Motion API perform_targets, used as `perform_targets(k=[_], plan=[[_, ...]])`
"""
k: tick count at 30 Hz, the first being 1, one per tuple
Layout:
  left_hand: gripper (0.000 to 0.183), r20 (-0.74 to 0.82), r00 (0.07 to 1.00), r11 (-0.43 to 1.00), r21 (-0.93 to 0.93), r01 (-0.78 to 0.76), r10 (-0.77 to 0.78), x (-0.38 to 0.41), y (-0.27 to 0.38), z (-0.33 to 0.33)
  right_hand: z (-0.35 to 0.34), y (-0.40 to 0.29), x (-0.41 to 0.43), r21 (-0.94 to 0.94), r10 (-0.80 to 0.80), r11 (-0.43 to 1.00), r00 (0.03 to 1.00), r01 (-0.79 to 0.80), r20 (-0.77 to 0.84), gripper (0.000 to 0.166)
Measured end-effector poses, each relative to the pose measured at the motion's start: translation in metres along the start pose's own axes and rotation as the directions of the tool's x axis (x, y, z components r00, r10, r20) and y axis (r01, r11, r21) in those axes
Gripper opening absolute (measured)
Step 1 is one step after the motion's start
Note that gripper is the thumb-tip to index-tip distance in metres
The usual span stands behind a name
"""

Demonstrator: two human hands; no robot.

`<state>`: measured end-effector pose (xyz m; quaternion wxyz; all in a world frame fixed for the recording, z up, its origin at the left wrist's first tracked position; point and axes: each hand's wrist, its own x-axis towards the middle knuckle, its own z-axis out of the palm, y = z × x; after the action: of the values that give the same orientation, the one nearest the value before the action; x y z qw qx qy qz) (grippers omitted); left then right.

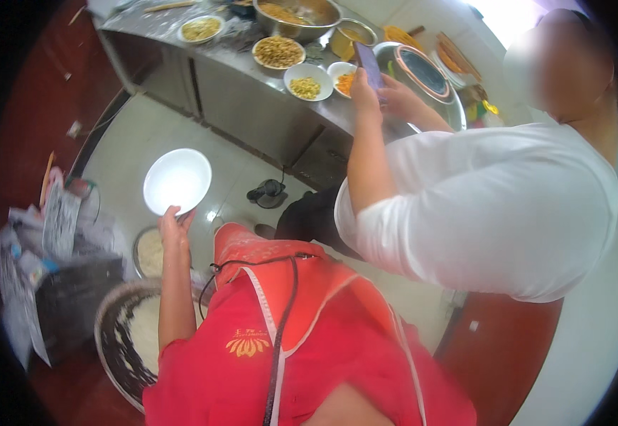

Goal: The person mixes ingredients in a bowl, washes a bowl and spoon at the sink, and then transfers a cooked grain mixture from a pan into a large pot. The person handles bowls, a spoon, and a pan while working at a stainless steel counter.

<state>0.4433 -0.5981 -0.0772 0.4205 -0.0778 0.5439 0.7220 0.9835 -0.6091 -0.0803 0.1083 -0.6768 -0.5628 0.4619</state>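
Note:
My left hand (176,229) grips the rim of a white bowl (177,182), tilted so that its bare inside faces up. The bowl is held above the pale tiled floor, apart from the counter. My right hand is out of view. Below my left forearm stands a large round basket (109,341) with a pale mass in it. A smaller round metal container (137,253), also with pale contents, sits close beside it, partly hidden by my arm.
A co-worker (479,207) in a white top stands at my right, holding a phone (368,69). Along the steel counter (229,53) are a bowl of chopped food (278,52), a bowl of yellowish pieces (309,82) and a large metal basin (301,29). A dark device (267,190) lies on the floor.

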Motion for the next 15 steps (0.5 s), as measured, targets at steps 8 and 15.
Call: perform_targets(k=[8,15], plan=[[0.058,-0.031,0.999,0.996,0.077,0.039,-0.037,0.105,0.080,-0.008,0.025,-0.250,0.119,-0.107,-0.282,0.960,0.896,0.261,-0.342,0.022],[0.057,-0.119,0.989,0.991,0.095,0.099,-0.087,0.161,0.124,-0.012,0.041,-0.308,0.229,-0.291,-0.208,0.954,0.849,0.067,-0.486,0.021]])
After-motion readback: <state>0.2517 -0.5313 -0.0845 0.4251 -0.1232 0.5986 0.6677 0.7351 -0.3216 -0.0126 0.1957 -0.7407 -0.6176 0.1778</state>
